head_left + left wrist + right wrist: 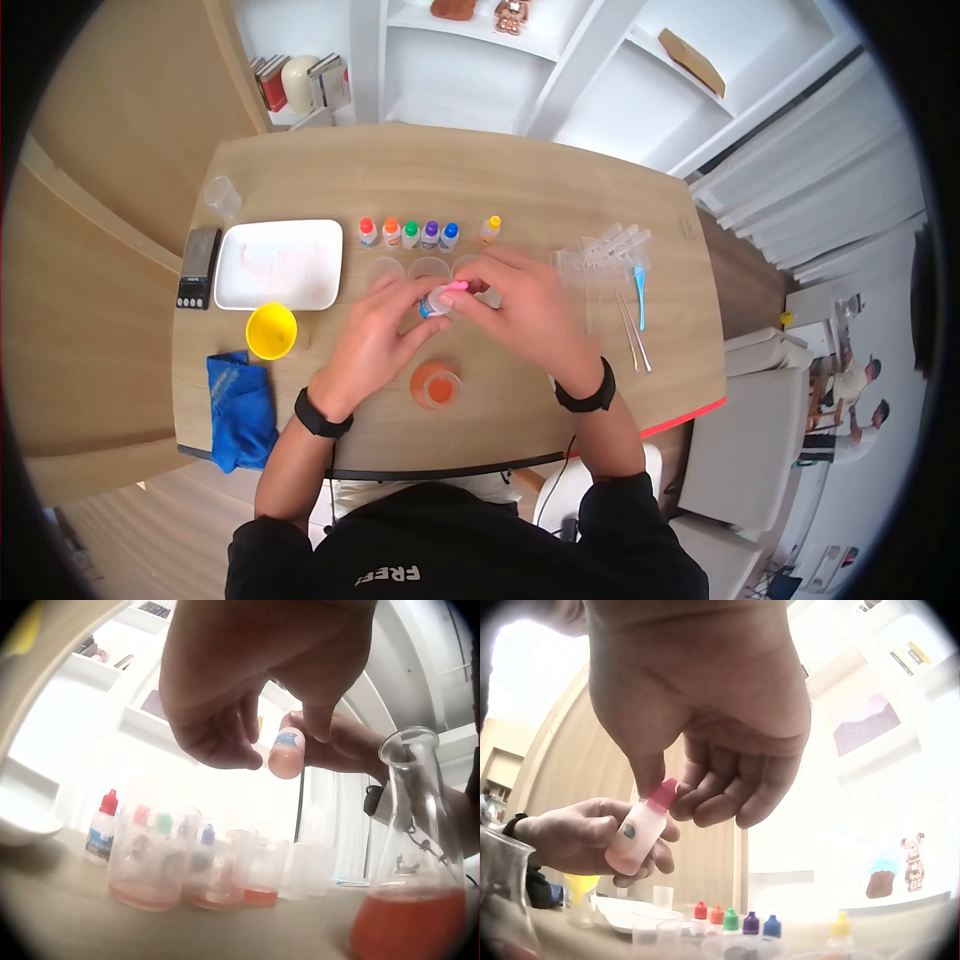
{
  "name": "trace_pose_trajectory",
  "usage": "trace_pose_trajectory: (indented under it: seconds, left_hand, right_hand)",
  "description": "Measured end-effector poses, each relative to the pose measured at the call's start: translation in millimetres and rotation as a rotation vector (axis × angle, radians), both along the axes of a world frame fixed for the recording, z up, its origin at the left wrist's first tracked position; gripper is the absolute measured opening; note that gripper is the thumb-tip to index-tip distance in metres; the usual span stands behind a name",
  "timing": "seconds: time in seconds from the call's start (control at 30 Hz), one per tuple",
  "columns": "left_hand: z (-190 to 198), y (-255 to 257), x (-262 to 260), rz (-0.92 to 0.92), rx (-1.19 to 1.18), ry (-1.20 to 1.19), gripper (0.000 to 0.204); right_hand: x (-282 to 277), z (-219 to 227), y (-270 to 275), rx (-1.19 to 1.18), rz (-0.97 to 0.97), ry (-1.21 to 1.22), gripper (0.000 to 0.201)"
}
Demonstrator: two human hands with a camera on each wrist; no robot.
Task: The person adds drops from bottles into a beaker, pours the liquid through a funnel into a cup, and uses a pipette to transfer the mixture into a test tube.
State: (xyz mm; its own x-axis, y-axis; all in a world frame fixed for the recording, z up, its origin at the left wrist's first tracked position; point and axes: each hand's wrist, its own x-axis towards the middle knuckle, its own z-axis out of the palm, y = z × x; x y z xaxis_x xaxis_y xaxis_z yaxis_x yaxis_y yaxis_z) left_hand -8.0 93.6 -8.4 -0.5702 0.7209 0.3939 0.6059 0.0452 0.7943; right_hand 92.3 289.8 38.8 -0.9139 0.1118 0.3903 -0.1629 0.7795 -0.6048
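Observation:
Above the plastic cups [385, 268], my left hand [372, 335] holds a small dropper bottle [635, 840] by its body, tilted. The bottle is translucent, with a pinkish tint and a blue-and-white label. My right hand [535, 312] pinches its pink cap [664, 793] between thumb and index finger; in the right wrist view the cap sits on the bottle neck. Several clear cups stand in a row, with pinkish-red liquid in some of them. Nearer to me is a conical flask [409, 919] with orange-red liquid in the bottom.
Behind the cups stand several dropper bottles [411, 236] with coloured caps, a yellow-capped one [490, 230] apart. Leftward are a white tray [228, 300], a scale [200, 262], a yellow cup [271, 331] and a blue cloth [240, 412]. Rightward lie a tube rack [570, 265] and a blue spoon [640, 295].

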Motion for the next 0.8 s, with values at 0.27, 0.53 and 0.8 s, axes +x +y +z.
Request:
trace_pose_trajectory:
  seconds: [0.27, 0.53, 0.8]
  left_hand:
    - [9, 2, 2, 0.030, -0.083, 0.158, 0.041]
    - [37, 14, 7, 0.038, -0.145, 0.144, 0.038]
    - [56, 25, 2, 0.000, -0.232, 0.248, 0.039]
  right_hand:
    - [10, -8, 0, -0.062, -0.055, -0.061, 0.024]
    - [9, 4, 15, -0.144, -0.047, -0.159, 0.025]
    - [13, 32, 30, 0.082, -0.100, -0.273, 0.032]
